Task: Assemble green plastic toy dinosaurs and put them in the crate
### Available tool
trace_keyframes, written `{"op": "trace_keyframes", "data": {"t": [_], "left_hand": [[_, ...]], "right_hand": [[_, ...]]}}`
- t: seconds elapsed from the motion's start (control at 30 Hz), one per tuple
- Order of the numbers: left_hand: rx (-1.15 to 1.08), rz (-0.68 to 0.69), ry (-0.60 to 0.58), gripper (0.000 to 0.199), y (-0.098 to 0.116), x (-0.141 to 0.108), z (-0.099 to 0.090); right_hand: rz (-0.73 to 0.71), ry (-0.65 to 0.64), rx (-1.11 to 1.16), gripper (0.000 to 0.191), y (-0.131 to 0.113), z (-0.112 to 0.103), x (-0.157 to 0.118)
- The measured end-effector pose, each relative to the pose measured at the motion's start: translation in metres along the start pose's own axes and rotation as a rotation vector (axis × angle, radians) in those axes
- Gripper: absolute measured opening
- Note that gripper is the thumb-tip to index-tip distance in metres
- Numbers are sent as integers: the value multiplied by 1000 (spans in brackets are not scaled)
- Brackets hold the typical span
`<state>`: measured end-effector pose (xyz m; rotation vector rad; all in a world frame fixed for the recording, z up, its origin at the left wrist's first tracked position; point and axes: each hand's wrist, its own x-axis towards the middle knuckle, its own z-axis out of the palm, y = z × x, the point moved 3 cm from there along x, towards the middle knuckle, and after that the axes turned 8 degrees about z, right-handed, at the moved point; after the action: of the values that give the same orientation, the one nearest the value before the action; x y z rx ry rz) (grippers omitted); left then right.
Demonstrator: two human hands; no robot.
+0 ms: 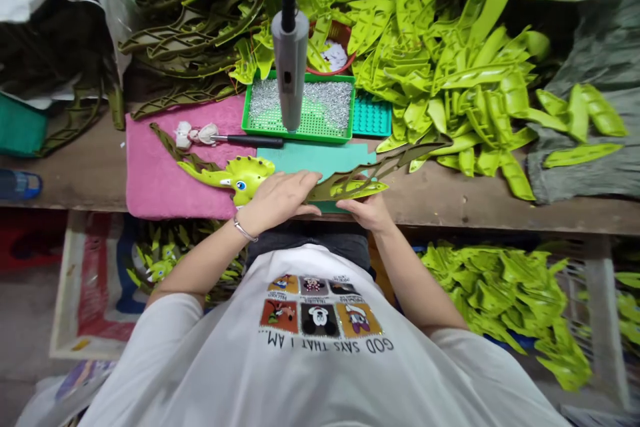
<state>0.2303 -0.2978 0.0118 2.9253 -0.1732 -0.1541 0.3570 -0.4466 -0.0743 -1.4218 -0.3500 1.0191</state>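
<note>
A lime-green winged dinosaur toy with a blue eye and crested head lies across the front of the bench. Its dark olive latticed wings spread to both sides. My left hand is closed over the toy's body just behind the head, fingers and thumb pointing right; the body beneath is hidden. Under the right wing, my right hand grips a slim lime-green plastic piece, thumb in front and the other fingers mostly hidden. Whether this piece is joined to the wing I cannot tell.
A screwdriver hangs over me; a green tray of small silvery screws stands behind the toy. A pink cloth and teal mat cover the bench. Lime-green parts pile right, olive wings left.
</note>
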Motion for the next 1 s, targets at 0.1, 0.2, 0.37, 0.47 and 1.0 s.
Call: {"op": "trace_keyframes", "data": {"t": [0.1, 0.2, 0.37, 0.47, 1.0], "left_hand": [[-43, 3, -20, 65, 1, 0, 1], [-47, -11, -21, 70, 1, 0, 3], [2, -22, -47, 72, 3, 3, 2], [47, -55, -92, 59, 5, 4, 1], [55, -76, 6, 52, -4, 1, 6]], "right_hand": [[30, -28, 23, 52, 8, -3, 5], [49, -73, 40, 50, 6, 1, 8], [47, -12, 76, 49, 0, 8, 4], [62, 26, 36, 47, -5, 12, -5], [-173, 67, -444, 33, -36, 0, -16]]}}
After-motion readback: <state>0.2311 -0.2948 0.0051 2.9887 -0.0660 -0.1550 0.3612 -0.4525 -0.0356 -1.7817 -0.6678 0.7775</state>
